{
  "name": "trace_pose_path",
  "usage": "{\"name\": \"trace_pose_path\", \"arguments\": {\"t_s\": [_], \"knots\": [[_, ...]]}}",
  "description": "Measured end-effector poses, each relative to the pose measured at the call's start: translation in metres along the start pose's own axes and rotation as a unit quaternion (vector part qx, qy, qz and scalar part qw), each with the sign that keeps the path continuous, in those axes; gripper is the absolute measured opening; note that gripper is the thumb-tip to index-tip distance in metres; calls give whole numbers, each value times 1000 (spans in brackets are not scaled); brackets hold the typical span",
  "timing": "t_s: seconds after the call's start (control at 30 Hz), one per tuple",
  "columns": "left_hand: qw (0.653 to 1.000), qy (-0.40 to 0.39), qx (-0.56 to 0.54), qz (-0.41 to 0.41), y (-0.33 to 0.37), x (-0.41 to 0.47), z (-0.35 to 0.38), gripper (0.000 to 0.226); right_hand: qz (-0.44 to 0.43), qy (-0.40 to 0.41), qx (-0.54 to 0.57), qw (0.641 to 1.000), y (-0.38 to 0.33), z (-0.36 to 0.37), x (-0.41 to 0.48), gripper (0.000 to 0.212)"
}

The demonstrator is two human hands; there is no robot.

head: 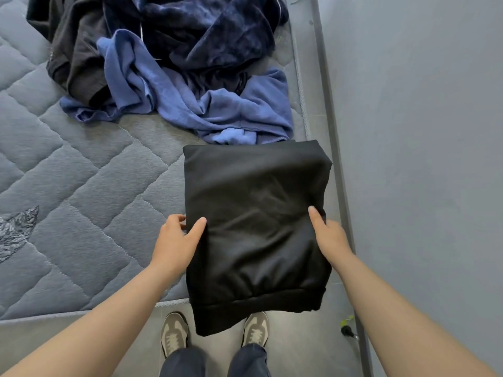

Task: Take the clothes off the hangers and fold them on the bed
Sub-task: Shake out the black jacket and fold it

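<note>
The left hand [177,235] and the right hand [330,236] each pinch one side of the folded black fabric garment [255,202], with thumbs on top and fingers tucked under. Its far end is over the corner of the grey quilted mattress [81,172]. Its near end sticks out over the grey floor [294,349]. If one hand lets go, the fold may flop open or slide to the floor. Pushed too far, it may bump the crumpled blue sweatshirt [217,112].
</note>
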State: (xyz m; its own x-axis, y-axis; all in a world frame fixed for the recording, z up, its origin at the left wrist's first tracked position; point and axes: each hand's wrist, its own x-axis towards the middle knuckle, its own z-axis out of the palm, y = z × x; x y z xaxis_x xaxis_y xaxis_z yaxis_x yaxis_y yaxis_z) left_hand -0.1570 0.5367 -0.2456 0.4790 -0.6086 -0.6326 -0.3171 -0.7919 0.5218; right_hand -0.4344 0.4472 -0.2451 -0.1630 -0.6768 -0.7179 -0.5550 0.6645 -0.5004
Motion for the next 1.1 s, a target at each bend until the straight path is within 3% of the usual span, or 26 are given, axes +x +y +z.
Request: {"name": "trace_pose_path", "arguments": {"t_s": [0.1,0.23,0.43,0.53,0.6,0.7,0.87,1.1], "knots": [[997,-31,-46,-47,2,7,11,54,-12,26,5,1000,-3,19,4,53],[995,-33,-66,-72,2,15,15,59,-22,162,-95,982,-3,35,9,58],[984,-67,-142,-89,-2,18,14,58,-5,10,-49,999,-4,28,15,68],[990,0,-130,-47,-2,14,13,41,25,-49,-1,999,-4,18,16,68],[989,56,-137,-13,1,10,10,36,42,-72,52,995,-3,14,11,55],[986,74,-150,4,7,4,1,28,6,-62,91,994,-8,6,2,31],[985,66,-156,22,28,-11,-27,29,-70,-23,114,991,-37,-11,-22,20],[974,81,-193,89,97,-54,-96,32,-143,-7,134,981,-112,-60,-83,22]]}}
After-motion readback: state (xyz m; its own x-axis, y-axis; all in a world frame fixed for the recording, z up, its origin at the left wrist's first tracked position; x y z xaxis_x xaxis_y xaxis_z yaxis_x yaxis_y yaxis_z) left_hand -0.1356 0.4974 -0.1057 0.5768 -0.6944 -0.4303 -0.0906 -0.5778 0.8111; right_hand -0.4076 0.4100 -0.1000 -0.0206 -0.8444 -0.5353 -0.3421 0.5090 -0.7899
